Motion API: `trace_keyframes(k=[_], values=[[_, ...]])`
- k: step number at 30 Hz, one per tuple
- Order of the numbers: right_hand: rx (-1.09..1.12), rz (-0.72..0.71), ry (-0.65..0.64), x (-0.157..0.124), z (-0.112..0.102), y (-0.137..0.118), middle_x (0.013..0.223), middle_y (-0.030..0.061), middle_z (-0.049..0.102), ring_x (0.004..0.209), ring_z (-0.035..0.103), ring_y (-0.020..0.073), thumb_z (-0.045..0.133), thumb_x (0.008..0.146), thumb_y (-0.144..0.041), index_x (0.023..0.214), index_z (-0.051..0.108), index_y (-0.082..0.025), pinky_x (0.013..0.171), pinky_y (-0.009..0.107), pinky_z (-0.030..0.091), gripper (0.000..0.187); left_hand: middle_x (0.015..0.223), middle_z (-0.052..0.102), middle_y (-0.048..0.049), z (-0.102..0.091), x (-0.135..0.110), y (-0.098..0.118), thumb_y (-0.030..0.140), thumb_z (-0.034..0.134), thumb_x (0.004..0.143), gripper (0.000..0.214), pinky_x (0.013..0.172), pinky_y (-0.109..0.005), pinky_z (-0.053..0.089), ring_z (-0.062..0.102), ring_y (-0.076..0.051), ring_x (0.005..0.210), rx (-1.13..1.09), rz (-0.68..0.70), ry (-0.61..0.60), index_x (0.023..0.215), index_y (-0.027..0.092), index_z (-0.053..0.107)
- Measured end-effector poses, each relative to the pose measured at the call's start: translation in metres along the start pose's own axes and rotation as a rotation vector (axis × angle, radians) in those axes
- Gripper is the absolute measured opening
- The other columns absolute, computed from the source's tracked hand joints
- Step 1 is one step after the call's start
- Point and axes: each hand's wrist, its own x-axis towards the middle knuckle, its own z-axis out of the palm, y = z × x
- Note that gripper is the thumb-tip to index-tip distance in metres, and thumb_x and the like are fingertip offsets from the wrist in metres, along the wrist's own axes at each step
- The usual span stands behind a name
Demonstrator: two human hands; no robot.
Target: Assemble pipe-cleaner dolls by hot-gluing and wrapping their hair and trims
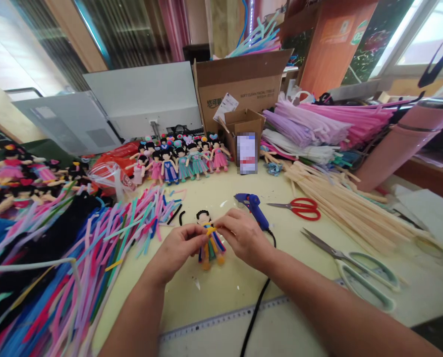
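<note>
A small pipe-cleaner doll (211, 248) with black hair and a striped skirt of yellow, blue and green is between my two hands, just above the table. Around its waist shows a short yellow pipe cleaner (211, 230). My left hand (180, 248) is closed in a pinch on the doll's left side, thumb and forefinger at the yellow strip. From the right, my right hand (246, 235) pinches at the doll's upper body; its fingertips are partly hidden. A blue glue gun (256, 208) lies just beyond my right hand.
Red-handled scissors (305, 208) and larger pale-green-handled scissors (359, 272) lie at right. Loose pipe cleaners (91, 253) cover the left side. Finished dolls (184, 161) stand at the back before cardboard boxes (240, 84). A ruler (221, 318) and black cord (256, 312) are in front.
</note>
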Motion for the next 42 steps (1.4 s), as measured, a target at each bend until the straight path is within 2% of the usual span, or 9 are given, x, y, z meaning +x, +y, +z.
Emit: trace_keyframes(k=[3,10,14,19,27,31,36,42], values=[[0.143,0.109,0.002,0.002,0.003,0.004,0.082,0.0052,0.065,0.079,0.059,0.0151,0.057,0.085,-0.014,0.087,0.07,-0.017,0.073,0.028,0.046,0.013,0.048,0.056,0.0032,0.003,0.003,-0.005,0.036,0.067,0.068,0.021,0.047,-0.023,0.034,0.045,-0.01,0.045,-0.099,-0.027,0.009,0.068,0.016,0.062],[0.795,0.602,-0.172,0.006,0.008,0.004,0.07,-0.0003,0.065,0.06,0.057,0.0104,0.061,0.073,-0.014,0.082,0.067,-0.014,0.06,0.024,0.046,0.011,0.051,0.06,0.0024,0.01,0.006,-0.008,0.036,0.07,0.065,0.024,0.045,-0.022,0.039,0.05,-0.009,0.043,-0.187,-0.051,0.024,0.069,0.016,0.057],[0.925,0.726,-0.167,0.009,0.005,-0.002,0.065,-0.0022,0.062,0.054,0.055,0.0081,0.06,0.069,-0.011,0.077,0.065,-0.014,0.056,0.023,0.045,0.01,0.051,0.061,0.0025,0.013,0.005,-0.006,0.034,0.071,0.063,0.024,0.044,-0.022,0.041,0.053,-0.01,0.043,-0.172,-0.052,0.029,0.07,0.016,0.056],[0.94,0.781,-0.118,0.011,0.003,-0.007,0.063,-0.0029,0.061,0.053,0.055,0.0078,0.06,0.067,-0.01,0.074,0.064,-0.014,0.055,0.022,0.045,0.009,0.049,0.061,0.0024,0.016,0.005,-0.009,0.036,0.072,0.064,0.026,0.043,-0.021,0.039,0.051,-0.009,0.04,-0.172,-0.036,0.029,0.068,0.017,0.055],[0.848,0.696,-0.089,0.009,0.001,-0.011,0.058,-0.0042,0.058,0.051,0.051,0.0078,0.062,0.064,-0.012,0.069,0.061,-0.015,0.05,0.021,0.039,0.006,0.046,0.062,0.0023,0.018,0.005,-0.01,0.039,0.074,0.063,0.03,0.042,-0.02,0.036,0.051,-0.009,0.039,-0.213,-0.038,0.035,0.069,0.017,0.054],[0.824,0.742,-0.067,0.011,0.0,-0.014,0.057,-0.0044,0.057,0.05,0.049,0.0076,0.062,0.062,-0.011,0.067,0.061,-0.015,0.047,0.02,0.034,0.006,0.047,0.063,0.0019,0.019,0.005,-0.01,0.038,0.076,0.063,0.03,0.041,-0.019,0.036,0.051,-0.009,0.04,-0.255,-0.04,0.02,0.069,0.017,0.055],[0.913,0.753,0.006,0.013,-0.001,-0.016,0.058,-0.0035,0.059,0.055,0.052,0.0091,0.063,0.06,-0.013,0.063,0.06,-0.016,0.054,0.022,0.039,0.005,0.049,0.062,0.0027,0.022,0.004,-0.009,0.036,0.077,0.063,0.029,0.042,-0.019,0.036,0.05,-0.008,0.041,-0.357,-0.047,0.016,0.07,0.017,0.056],[1.01,0.781,0.005,0.012,0.0,-0.014,0.055,-0.0056,0.055,0.048,0.042,0.0058,0.07,0.058,-0.022,0.063,0.06,-0.015,0.047,0.021,0.031,0.013,0.059,0.067,0.0003,0.027,0.004,-0.008,0.03,0.082,0.057,0.032,0.045,-0.018,0.037,0.052,-0.008,0.048,-0.393,-0.038,0.045,0.073,0.016,0.058]])
